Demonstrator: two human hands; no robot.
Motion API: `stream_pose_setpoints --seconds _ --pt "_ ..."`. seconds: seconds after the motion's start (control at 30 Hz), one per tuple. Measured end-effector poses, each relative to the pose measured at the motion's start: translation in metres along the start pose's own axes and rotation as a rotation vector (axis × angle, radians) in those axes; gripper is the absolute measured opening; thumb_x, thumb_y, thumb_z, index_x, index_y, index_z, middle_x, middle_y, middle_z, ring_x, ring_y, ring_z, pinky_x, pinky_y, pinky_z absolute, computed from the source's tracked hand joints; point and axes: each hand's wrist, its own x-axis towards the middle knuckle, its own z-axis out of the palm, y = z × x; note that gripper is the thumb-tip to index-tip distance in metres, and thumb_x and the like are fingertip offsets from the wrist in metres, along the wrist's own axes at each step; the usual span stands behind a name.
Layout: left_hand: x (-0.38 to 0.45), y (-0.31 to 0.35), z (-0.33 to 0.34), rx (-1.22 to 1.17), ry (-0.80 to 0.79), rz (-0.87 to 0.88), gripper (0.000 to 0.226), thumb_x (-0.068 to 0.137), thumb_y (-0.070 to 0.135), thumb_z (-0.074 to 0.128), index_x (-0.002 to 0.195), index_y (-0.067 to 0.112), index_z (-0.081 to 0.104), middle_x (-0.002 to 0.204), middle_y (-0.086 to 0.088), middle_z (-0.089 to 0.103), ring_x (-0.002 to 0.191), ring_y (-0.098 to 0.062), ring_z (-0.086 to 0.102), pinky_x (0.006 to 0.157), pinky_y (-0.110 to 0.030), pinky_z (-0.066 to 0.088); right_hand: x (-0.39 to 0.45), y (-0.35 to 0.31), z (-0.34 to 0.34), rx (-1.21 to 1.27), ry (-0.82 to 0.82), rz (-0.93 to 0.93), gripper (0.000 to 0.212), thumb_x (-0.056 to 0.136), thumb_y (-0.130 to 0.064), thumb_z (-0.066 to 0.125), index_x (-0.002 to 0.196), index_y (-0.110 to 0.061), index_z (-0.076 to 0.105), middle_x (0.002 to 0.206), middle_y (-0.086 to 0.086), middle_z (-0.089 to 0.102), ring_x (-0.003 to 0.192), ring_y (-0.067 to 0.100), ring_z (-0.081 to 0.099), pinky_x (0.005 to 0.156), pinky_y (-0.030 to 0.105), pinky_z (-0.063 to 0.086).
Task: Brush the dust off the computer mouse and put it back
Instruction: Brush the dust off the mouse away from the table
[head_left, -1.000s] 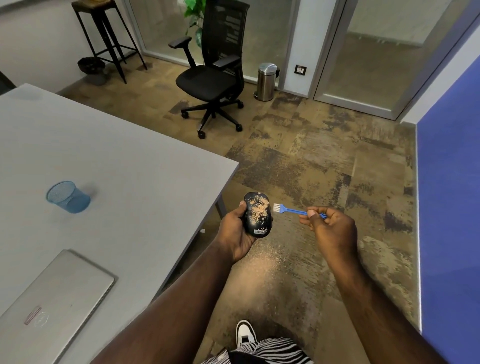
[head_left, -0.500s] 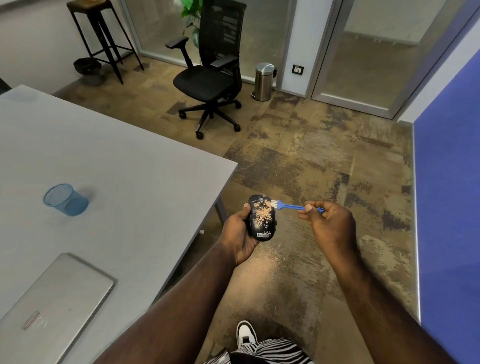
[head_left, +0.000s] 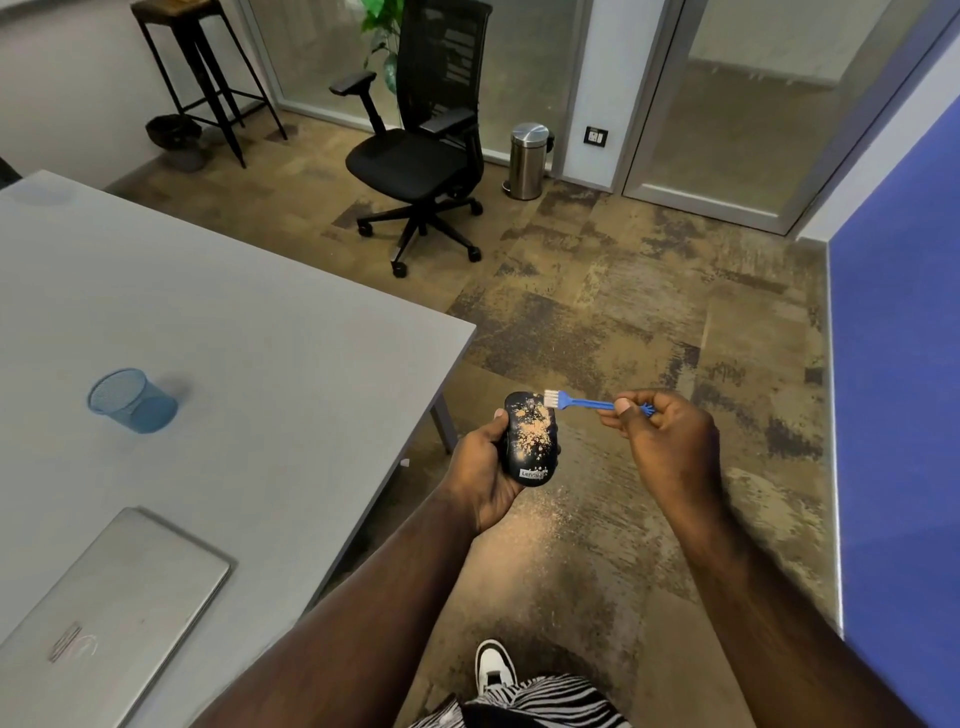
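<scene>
My left hand (head_left: 480, 462) grips a black computer mouse (head_left: 531, 439), held out over the floor just past the table's corner. Tan dust speckles the mouse's top. My right hand (head_left: 665, 441) pinches the handle of a small blue brush (head_left: 582, 402). The brush's white bristles touch the far end of the mouse. Some tan dust lies on the carpet below the mouse.
A grey table (head_left: 260, 332) fills the left, with a blue mesh cup (head_left: 132, 401) and a shut silver laptop (head_left: 104, 608) on it. A black office chair (head_left: 421, 150), a steel bin (head_left: 527, 161) and a tall stool (head_left: 202, 67) stand farther off. A blue wall (head_left: 904, 364) runs along the right.
The brush head has moved from beside the mouse onto its far end. The dust patch on the mouse looks a little smaller. Both hands stay in about the same place.
</scene>
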Motion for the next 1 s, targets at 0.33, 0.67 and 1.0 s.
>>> stream_pose_setpoints --seconds 0.33,0.67,1.0 --pt "0.003 -0.002 0.002 0.003 -0.001 -0.012 0.05 0.103 0.035 0.028 0.116 -0.003 0.058 0.107 -0.022 0.066 0.091 -0.032 0.062 0.088 -0.042 0.049 0.005 -0.003 0.001 -0.054 -0.025 -0.019 0.009 0.091 -0.018 0.064 0.089 -0.025 0.069 0.072 -0.014 0.072 0.073 -0.004 0.07 0.064 0.007 0.048" --pt "0.004 -0.007 0.003 0.022 -0.013 -0.015 0.05 0.103 0.035 0.029 0.11 -0.001 0.064 0.107 -0.022 0.068 0.096 -0.034 0.062 0.09 -0.044 0.049 0.018 -0.009 0.0 -0.121 0.002 -0.038 0.008 0.09 -0.017 0.066 0.089 -0.022 0.072 0.072 -0.008 0.072 0.071 0.006 0.071 0.072 0.029 0.058" --pt "0.002 -0.01 0.005 0.031 -0.014 -0.035 0.049 0.103 0.035 0.029 0.113 -0.001 0.061 0.112 -0.023 0.064 0.095 -0.032 0.061 0.093 -0.043 0.047 0.025 -0.01 -0.001 -0.183 -0.004 -0.079 0.009 0.09 -0.02 0.065 0.093 -0.017 0.073 0.075 -0.003 0.072 0.071 0.012 0.071 0.065 0.027 0.057"
